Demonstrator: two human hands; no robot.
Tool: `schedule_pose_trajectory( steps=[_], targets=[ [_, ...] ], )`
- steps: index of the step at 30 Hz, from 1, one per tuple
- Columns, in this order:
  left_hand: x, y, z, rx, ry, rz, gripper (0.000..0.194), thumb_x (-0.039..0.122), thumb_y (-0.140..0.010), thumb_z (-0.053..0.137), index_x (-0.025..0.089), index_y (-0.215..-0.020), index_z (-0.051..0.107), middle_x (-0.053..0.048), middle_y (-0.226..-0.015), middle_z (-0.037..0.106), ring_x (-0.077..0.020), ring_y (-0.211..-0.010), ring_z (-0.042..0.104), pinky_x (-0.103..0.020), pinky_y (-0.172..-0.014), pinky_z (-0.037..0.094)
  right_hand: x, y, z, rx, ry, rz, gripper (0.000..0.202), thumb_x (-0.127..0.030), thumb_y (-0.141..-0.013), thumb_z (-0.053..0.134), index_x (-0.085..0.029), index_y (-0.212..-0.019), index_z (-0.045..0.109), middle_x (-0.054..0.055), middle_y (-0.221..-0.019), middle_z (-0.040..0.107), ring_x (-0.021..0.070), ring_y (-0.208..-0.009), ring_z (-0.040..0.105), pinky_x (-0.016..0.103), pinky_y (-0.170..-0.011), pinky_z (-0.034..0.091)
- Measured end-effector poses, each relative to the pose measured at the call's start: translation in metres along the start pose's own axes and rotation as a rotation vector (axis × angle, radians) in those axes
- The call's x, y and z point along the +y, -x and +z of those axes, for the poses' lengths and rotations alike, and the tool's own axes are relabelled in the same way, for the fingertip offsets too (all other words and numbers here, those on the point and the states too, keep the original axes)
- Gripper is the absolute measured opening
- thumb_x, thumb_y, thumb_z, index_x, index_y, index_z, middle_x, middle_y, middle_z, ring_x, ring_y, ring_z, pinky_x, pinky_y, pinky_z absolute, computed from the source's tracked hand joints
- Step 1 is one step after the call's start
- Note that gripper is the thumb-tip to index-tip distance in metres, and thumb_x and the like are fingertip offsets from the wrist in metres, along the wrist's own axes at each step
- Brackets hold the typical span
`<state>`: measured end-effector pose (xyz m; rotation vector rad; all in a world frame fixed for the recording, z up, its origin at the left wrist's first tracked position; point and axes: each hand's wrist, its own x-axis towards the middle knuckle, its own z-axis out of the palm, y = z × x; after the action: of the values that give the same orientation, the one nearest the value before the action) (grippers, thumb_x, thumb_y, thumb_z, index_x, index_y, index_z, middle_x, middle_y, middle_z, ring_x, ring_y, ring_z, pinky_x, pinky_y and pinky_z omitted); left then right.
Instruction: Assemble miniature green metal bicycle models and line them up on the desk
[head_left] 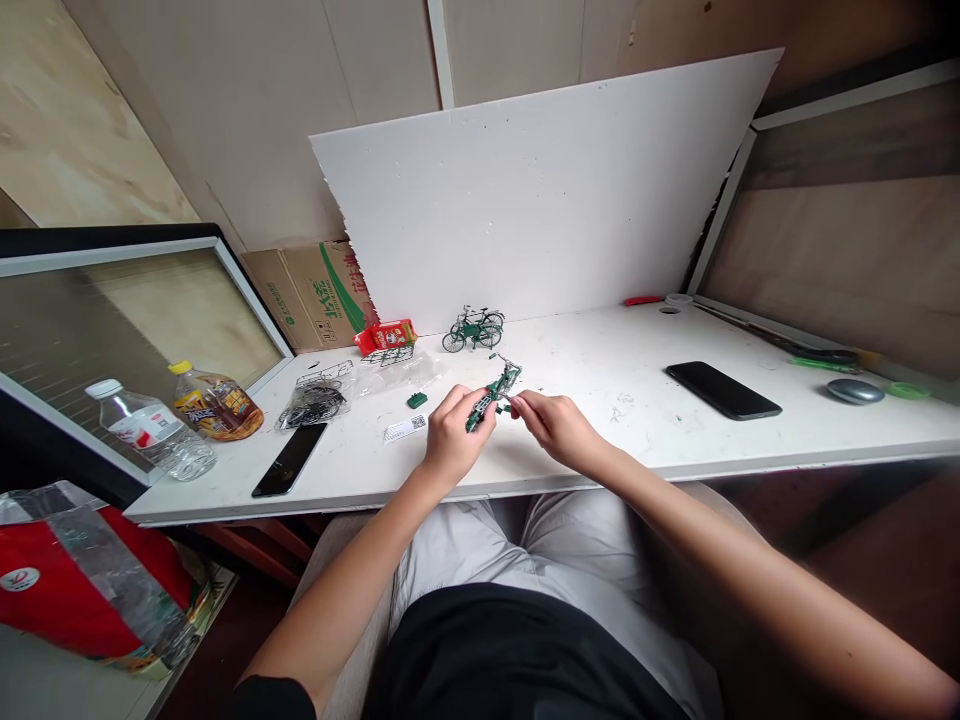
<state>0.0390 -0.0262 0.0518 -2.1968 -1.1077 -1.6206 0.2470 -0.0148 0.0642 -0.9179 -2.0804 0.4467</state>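
Observation:
My left hand (pixel 456 432) is closed around a small green model bicycle frame (pixel 504 380), held above the front part of the white table. Close against its right side, the fingertips of my right hand (pixel 556 428) are pinched together; what they grip, if anything, is too small to name. Just beyond my hands a small green piece (pixel 493 355) lies on the table. A green box-shaped part (pixel 417 399) and a white paper strip with a printed code (pixel 405 429) lie to the left. Farther back stand finished-looking green model bicycles (pixel 474 330).
On the left are a phone (pixel 290 460), a water bottle (pixel 150 430), a brown drink bottle (pixel 219 402), bagged black parts (pixel 315 400) and a red packet (pixel 385 338). To the right lie another phone (pixel 723 390), a mouse (pixel 855 391) and a red-handled tool (pixel 643 300). A white board (pixel 555 190) stands behind.

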Motion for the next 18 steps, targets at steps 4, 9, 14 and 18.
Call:
schedule_pose_trajectory(
  steps=[4, 9, 14, 18],
  targets=[
    [-0.004, 0.003, 0.001, 0.027, -0.046, 0.029, 0.017, 0.024, -0.100, 0.065, 0.018, -0.115, 0.073, -0.006, -0.092, 0.069, -0.0166, -0.081, 0.068, -0.028, -0.077, 0.054, -0.009, -0.001, 0.010, -0.112, -0.589, 0.269, 0.053, -0.069, -0.106, 0.040, -0.022, -0.085, 0.056, -0.008, -0.047, 0.042, 0.0134, -0.041, 0.045, 0.028, -0.056, 0.040],
    [-0.005, 0.000, -0.002, 0.032, -0.083, 0.082, 0.019, 0.022, -0.099, 0.066, 0.017, -0.116, 0.073, -0.007, -0.092, 0.069, -0.0175, -0.082, 0.068, -0.028, -0.077, 0.054, -0.019, -0.003, 0.013, -0.158, -0.919, 0.361, 0.052, -0.070, -0.102, 0.051, -0.023, -0.080, 0.051, -0.011, -0.050, 0.027, 0.0111, -0.041, 0.035, 0.026, -0.048, 0.032],
    [0.002, -0.005, -0.004, 0.043, 0.029, 0.010, 0.018, 0.023, -0.099, 0.067, 0.018, -0.116, 0.073, -0.007, -0.094, 0.070, -0.0172, -0.084, 0.069, -0.029, -0.078, 0.055, -0.018, -0.001, 0.008, -0.030, -0.410, 0.181, 0.050, -0.066, -0.108, 0.038, -0.023, -0.087, 0.053, -0.004, -0.058, 0.046, 0.0144, -0.051, 0.043, 0.028, -0.055, 0.035],
    [0.009, -0.007, -0.005, 0.025, 0.090, -0.044, 0.018, 0.024, -0.099, 0.068, 0.019, -0.115, 0.074, -0.008, -0.097, 0.072, -0.0186, -0.088, 0.072, -0.030, -0.082, 0.057, -0.002, 0.000, -0.003, 0.034, 0.219, -0.128, 0.036, -0.046, -0.110, 0.040, -0.022, -0.088, 0.055, 0.002, -0.066, 0.057, 0.0164, -0.057, 0.044, 0.030, -0.059, 0.027]
  ],
)
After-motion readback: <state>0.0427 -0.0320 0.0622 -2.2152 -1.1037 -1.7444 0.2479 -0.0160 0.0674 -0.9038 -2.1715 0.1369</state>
